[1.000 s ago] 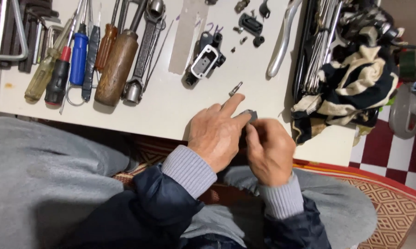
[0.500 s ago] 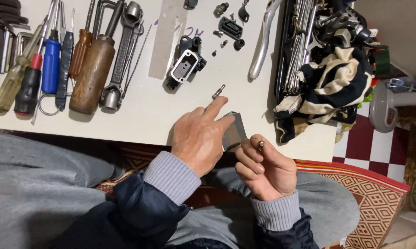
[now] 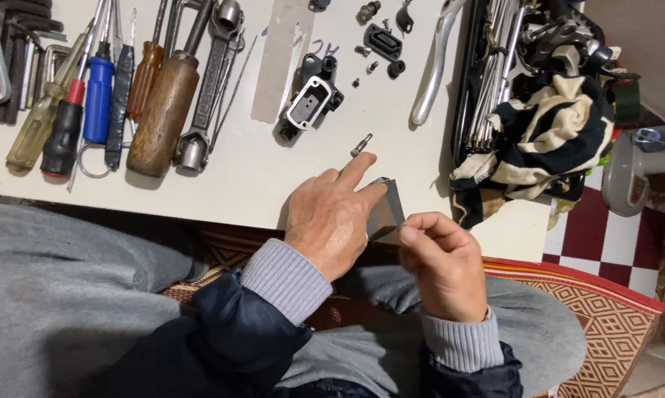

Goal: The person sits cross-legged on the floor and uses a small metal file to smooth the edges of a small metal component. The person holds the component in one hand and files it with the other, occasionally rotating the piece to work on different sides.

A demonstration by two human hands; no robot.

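A small grey rectangular block (image 3: 385, 210) is held at the table's (image 3: 236, 184) near edge, in the lower middle of the frame, gripped by the fingers of the left hand (image 3: 329, 221). The right hand (image 3: 439, 262) sits just beside it to the right, fingers pinched together; whether something is held in them cannot be told. A small screw (image 3: 360, 144) lies just above the left forefinger. Screwdrivers (image 3: 89, 96) and a wooden-handled tool (image 3: 163, 114) are laid at upper left, a black-and-cream cloth (image 3: 546, 147) at upper right.

Screwdrivers (image 3: 89, 103), a wrench (image 3: 203, 88), a black housing (image 3: 310, 99), a silver lever (image 3: 432, 70) and a patterned cloth (image 3: 546, 140) lie on the white table (image 3: 236, 184).
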